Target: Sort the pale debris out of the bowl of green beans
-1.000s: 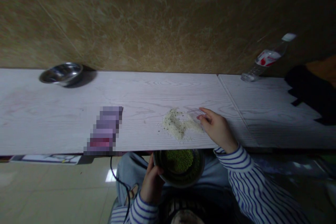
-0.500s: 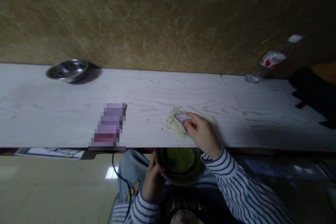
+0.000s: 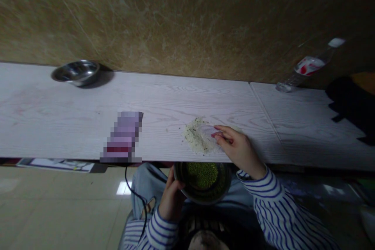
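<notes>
My right hand (image 3: 241,150) pinches a thin pale card (image 3: 207,129) with some red near the fingers. The card's edge rests at a flat pile of white grains (image 3: 198,142), which look like rice with dark specks mixed in. My fingers cover part of the card. Another pale patch of grains shows partly behind this hand. My left hand (image 3: 172,197) grips the left rim of a dark round bowl (image 3: 224,187), held over my lap just below the counter edge. Small green beans (image 3: 202,175) lie in the bowl.
A shiny steel bowl (image 3: 76,74) stands at the back left of the white counter (image 3: 164,97). A blurred-out phone-like object (image 3: 123,136) with a cable lies left of the grains. A clear plastic bottle (image 3: 309,66) and a dark item (image 3: 351,101) are at the right.
My right hand and the card have moved to the right, and the grains beside the card look more spread out. My left hand still holds the bowl. The view has shifted slightly.
</notes>
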Demonstrator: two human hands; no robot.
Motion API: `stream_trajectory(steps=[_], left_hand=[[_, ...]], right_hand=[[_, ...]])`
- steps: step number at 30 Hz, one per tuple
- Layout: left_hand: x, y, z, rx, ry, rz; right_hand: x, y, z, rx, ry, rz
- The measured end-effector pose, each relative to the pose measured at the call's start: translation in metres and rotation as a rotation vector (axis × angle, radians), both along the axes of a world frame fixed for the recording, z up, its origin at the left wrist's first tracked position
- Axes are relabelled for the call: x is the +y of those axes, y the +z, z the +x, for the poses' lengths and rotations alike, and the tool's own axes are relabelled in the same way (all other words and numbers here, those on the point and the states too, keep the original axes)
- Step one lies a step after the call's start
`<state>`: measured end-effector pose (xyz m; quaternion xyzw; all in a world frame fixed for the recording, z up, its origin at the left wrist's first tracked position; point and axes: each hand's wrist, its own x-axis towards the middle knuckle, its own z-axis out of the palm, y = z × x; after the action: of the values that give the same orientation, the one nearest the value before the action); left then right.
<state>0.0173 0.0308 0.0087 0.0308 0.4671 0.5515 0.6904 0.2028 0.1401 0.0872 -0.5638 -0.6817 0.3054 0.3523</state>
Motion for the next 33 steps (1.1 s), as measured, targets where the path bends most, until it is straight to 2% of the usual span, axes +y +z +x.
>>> stream_trajectory(steps=[4, 8, 16, 20, 27, 33], left_hand=[[0.000, 0.000, 0.001, -0.009, -0.010, -0.006], [0.000, -0.001, 0.001, -0.017, 0.012, 0.017], [-0.002, -0.004, 0.001, -0.042, 0.024, -0.011], [-0.001, -0.005, 0.001, -0.017, 0.016, 0.004], [-0.001, -0.004, 0.000, -0.006, 0.000, -0.011], [-0.001, -0.005, 0.000, -0.022, 0.012, -0.012]], right_hand=[[-0.013, 0.009, 0.024, -0.099, 0.048, -0.027], [-0.027, 0.019, 0.032, -0.215, 0.140, 0.001], [-0.029, 0.017, 0.035, -0.313, 0.257, 0.041], [-0.024, 0.016, 0.035, -0.352, 0.224, 0.056], [-0.014, 0.016, 0.042, -0.345, 0.079, 0.044], [-0.017, 0.016, 0.045, -0.303, 0.003, 0.032]])
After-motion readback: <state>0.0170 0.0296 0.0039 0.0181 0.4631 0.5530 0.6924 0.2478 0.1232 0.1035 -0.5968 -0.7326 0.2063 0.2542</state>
